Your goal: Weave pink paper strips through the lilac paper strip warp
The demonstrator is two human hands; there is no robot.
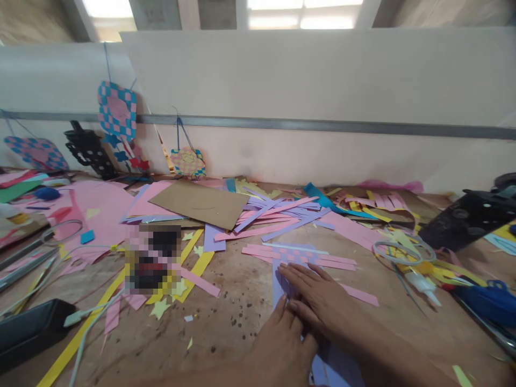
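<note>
A purple paper sheet (278, 287) lies on the brown table, with pink strips (338, 262) crossing its far end in a woven pattern. My right hand (318, 293) rests flat on the sheet just below the weave, fingers stretched toward the upper left. Beside it, nearer to me, my left hand (286, 333) presses on the same sheet, its fingers bent and touching the right hand's thumb. Part of the sheet is hidden under both hands. A loose pink strip (360, 295) lies to the right of them.
Brown cardboard (201, 204) and a pile of purple and pink strips (278, 212) lie behind. Tape rings (397, 251), a glue bottle (423, 285) and a dark tumbler (463, 220) stand or lie right. A black power bank (32, 328) with a cable is at left.
</note>
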